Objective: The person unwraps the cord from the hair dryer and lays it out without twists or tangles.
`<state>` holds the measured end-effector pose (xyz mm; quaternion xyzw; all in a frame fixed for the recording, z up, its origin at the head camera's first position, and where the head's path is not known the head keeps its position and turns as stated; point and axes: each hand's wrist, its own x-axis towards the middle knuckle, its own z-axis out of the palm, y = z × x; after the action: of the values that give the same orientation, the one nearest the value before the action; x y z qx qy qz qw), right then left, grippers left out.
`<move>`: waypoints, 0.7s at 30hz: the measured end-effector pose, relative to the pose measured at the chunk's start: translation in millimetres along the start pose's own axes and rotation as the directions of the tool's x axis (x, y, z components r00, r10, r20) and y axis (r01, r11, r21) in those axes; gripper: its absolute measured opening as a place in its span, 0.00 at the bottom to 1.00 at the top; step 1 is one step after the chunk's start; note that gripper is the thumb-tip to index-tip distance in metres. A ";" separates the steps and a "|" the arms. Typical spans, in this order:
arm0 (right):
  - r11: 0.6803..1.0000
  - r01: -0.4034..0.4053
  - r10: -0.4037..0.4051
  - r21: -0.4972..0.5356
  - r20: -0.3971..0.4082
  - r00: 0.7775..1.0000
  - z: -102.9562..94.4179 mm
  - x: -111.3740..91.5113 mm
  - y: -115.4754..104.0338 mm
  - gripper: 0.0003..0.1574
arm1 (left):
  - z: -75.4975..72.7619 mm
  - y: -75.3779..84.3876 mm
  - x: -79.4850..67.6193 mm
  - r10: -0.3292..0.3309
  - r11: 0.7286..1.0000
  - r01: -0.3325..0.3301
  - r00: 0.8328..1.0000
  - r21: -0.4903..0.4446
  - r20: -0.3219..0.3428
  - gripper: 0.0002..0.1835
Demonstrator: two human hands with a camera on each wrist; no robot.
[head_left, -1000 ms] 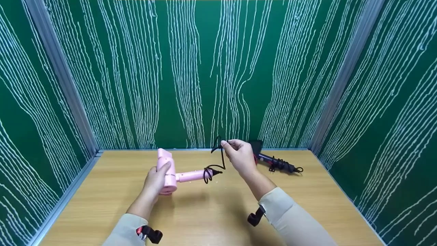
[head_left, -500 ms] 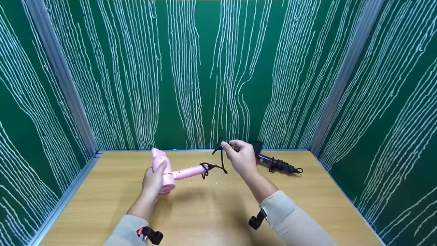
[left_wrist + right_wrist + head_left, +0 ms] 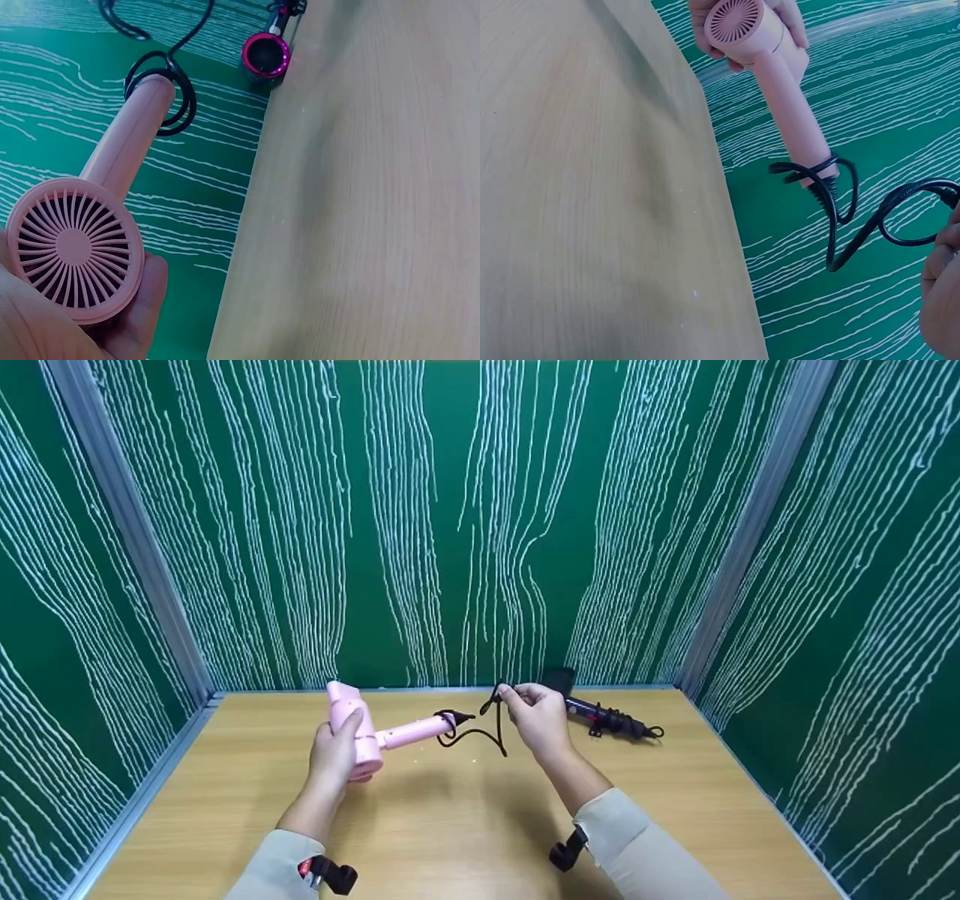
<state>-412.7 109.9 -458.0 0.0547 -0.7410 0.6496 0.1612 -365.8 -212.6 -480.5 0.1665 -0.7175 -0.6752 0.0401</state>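
My left hand (image 3: 332, 756) grips a pink hair dryer (image 3: 366, 750) round its body, its handle pointing right and raised over the table. In the left wrist view, the round slatted vent (image 3: 73, 247) of the dryer faces the camera. Loose loops of black power cord (image 3: 499, 727) circle the handle's end. Farther along, my right hand (image 3: 541, 721) pinches the cord between thumb and fingers, and a bend of it hangs between hand and handle. The right wrist view shows the cord (image 3: 832, 251) running from the handle to the right fingers; the plug is hidden.
Behind my right hand lies a black hair dryer (image 3: 619, 723), its cord wound round the handle and a hanging loop at the end. Its magenta ring (image 3: 266, 56) shows in the left wrist view. Green walls with white lines (image 3: 465, 547) enclose the wooden table (image 3: 427, 840).
My right hand has come down slightly with the cord, whose hanging bend has lengthened. The pink dryer has shifted a little left, its handle end rising, and the loops there look looser.
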 end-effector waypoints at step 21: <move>0.980 -0.186 0.184 0.070 0.035 0.982 4.4 -5.9 41.7 0.18 | 0.7 8.1 -2.4 -0.002 0.999 0.003 1.000 -0.038 0.021 0.47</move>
<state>-420.0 111.1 -499.8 0.0006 -0.7207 0.6877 0.0877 -365.2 -211.0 -472.2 0.1597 -0.7045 -0.6906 0.0350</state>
